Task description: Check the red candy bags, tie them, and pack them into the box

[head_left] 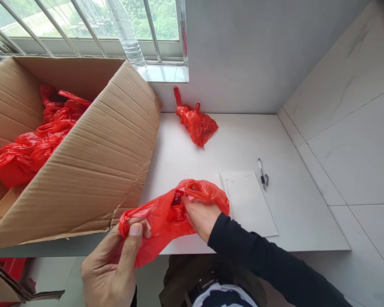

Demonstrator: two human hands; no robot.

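A red plastic bag (160,226) is stretched between my two hands over the front edge of the white table. My left hand (113,260) pinches its gathered left end between thumb and fingers. My right hand (203,217) reaches into the bag's opening, its fingers curled and their tips partly hidden by the plastic. Small dark red packets (178,204) with printing show in the opening, right beside those fingertips. Whether the fingers grip a packet or the plastic I cannot make out. A second red bag (196,125), knotted at the top, sits farther back on the table.
A large open cardboard box (92,157) at the left holds several red bags (41,140). On the table (240,145) lie a printed sheet (249,204) and a pen (261,172) with its cap beside it. A clear bottle (128,38) stands by the barred window.
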